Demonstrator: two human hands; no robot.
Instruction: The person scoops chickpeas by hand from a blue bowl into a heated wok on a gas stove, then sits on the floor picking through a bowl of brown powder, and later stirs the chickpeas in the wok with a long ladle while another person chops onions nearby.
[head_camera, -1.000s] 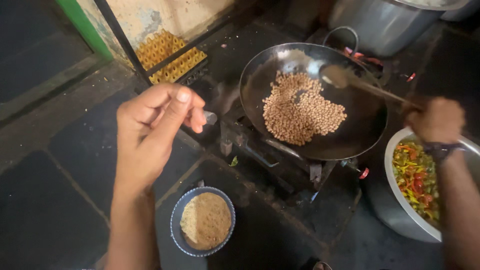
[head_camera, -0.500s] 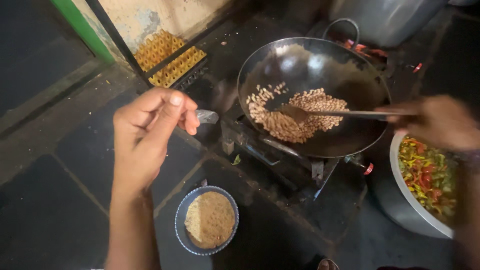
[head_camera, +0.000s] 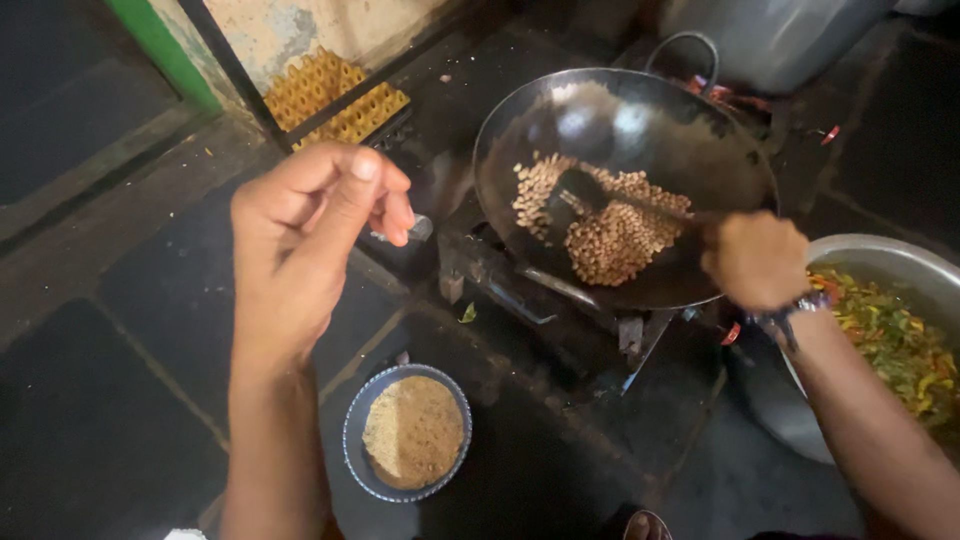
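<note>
Right hand (head_camera: 755, 262) gripping long dark ladle (head_camera: 600, 195) in round black wok (head_camera: 625, 130); left hand (head_camera: 310, 225) pinched shut, empty, above dark stone floor (head_camera: 90, 400), blue bowl (head_camera: 412, 433) below.

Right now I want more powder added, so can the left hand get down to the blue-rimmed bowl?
Probably yes. The left hand is raised with fingers pinched, holding nothing that shows, and the blue-rimmed bowl of tan powder sits on the dark floor beside that forearm, uncovered. The right hand is busy with the ladle in the wok.

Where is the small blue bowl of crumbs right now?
In the head view the small blue bowl sits low and centre on the dark floor, beside the left forearm, in front of the stove carrying the wok.
</note>
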